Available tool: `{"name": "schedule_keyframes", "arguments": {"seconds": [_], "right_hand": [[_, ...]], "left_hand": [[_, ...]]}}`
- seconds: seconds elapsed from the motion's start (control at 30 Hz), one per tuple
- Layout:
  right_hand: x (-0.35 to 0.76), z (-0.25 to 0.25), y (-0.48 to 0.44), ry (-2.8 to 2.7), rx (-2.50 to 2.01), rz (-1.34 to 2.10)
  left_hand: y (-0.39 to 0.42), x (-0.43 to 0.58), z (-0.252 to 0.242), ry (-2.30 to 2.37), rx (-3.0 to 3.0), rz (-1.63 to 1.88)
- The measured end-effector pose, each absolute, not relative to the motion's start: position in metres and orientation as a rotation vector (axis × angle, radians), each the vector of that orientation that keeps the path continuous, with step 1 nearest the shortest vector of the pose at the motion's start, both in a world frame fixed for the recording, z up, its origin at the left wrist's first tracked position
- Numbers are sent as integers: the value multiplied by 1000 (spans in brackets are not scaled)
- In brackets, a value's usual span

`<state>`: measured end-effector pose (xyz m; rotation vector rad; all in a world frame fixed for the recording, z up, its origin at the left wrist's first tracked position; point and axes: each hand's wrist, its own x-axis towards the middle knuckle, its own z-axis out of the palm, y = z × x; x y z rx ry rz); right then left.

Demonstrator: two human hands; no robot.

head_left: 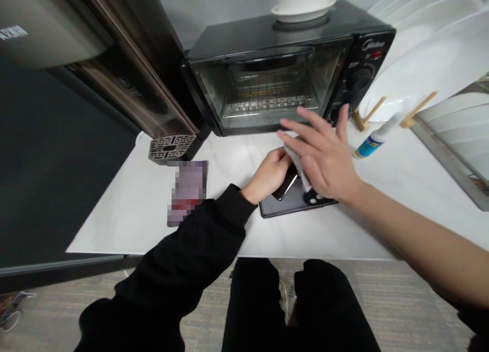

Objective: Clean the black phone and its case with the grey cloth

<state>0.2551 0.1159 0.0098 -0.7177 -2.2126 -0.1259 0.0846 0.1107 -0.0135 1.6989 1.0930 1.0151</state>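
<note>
My left hand (pixel 268 175) is closed around a dark phone (pixel 286 186) with a shiny edge, tilted above the counter. Against the phone's upper part, my right hand (pixel 326 161) holds a thin, pale grey cloth (pixel 297 164). Its thumb and upper fingers are spread, while the cloth sits under the lower fingers. Below both hands lies a dark phone or phone case (pixel 277 208) with a rounded camera area at its right; the hands cover part of it. A spray bottle (pixel 372 141) with a blue and yellow label stands right of my right hand.
Behind the hands stands a black toaster oven (pixel 263 51) with a white pot (pixel 304 0) on top. A drinks machine (pixel 168 147) and a blurred-out flat object (pixel 189 191) are at left. White plates (pixel 428 51) fill a rack at right. The white counter's (pixel 324 240) front edge is near my legs.
</note>
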Motion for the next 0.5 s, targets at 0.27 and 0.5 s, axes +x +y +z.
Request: {"name": "schedule_keyframes", "arguments": {"seconds": [0.27, 0.5], "right_hand": [[245, 3, 108, -2293, -658, -238], [246, 3, 108, -2234, -673, -293]], "left_hand": [[110, 78, -16, 1084, 1572, 1047], [112, 76, -19, 1052, 1581, 1041]]}}
